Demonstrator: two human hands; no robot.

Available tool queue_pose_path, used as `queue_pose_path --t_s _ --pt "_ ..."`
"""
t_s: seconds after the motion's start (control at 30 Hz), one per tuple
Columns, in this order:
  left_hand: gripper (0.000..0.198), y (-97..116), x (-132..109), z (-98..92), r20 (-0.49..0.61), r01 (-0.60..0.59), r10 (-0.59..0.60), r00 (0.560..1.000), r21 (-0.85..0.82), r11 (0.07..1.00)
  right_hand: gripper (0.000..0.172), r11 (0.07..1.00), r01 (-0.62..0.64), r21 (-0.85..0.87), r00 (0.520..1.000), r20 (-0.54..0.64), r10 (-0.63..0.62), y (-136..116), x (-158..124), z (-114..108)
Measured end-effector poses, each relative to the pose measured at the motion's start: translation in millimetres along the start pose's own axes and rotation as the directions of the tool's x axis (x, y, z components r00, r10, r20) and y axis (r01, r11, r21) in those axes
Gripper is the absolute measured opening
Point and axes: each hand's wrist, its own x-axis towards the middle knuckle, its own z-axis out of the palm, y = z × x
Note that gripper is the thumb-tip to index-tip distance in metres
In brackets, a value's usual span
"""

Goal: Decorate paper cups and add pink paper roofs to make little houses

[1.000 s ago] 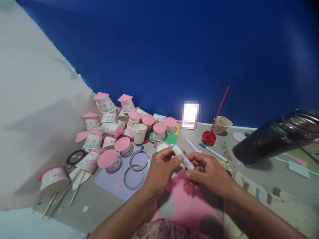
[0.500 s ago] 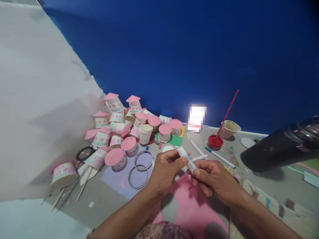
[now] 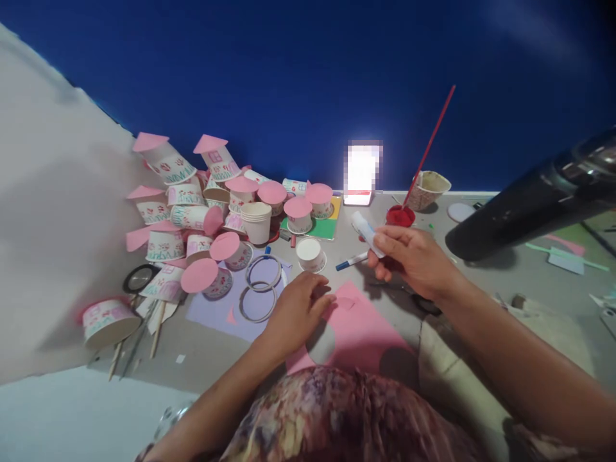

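Just at ten o'clock from the right hand (image 3: 409, 256), a slim white plastic tube (image 3: 366, 233) slants up and away, pinched near its lower end between thumb and fingers and held above the grey tabletop (image 3: 212, 354); its one pale blue marking is too small to read. From the left hand (image 3: 301, 311), the tube is between one and two o'clock, well apart. That hand holds nothing, its fingers loosely curled and the thumb apart, over the edge of one pink paper sheet (image 3: 359, 324) with two round holes; whether it touches the sheet, I cannot tell.

At twelve o'clock from the left hand, near its fingers, stands one plain white paper cup (image 3: 310, 253), upside down. At two o'clock lies one blue-capped white marker (image 3: 352, 260). Toward ten o'clock, two overlapping grey rings (image 3: 255, 319) lie on lavender paper (image 3: 205, 311), and beyond them crowd at least ten white paper cups with drawings and pink cone tops (image 3: 299, 219). At twelve o'clock from the right hand, one red stick (image 3: 428, 147) leans in one small red pot (image 3: 400, 216).
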Motion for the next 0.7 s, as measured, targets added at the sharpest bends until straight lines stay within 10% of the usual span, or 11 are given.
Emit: queue_pose_path --t_s 0.23,0.7 --pt "0.016 -3.1 -2.1 23.7 0.193 -0.075 -0.005 0.981 0.403 0.912 0.040 0.996 -0.019 0.082 1.000 0.019 0.018 3.0 2.0 -3.1" --pt "0.012 -8.0 2.1 28.0 0.082 -0.214 0.206 0.975 0.094 0.972 0.037 0.992 -0.101 -0.076 0.994 0.036 0.104 10.2 10.9 -5.9"
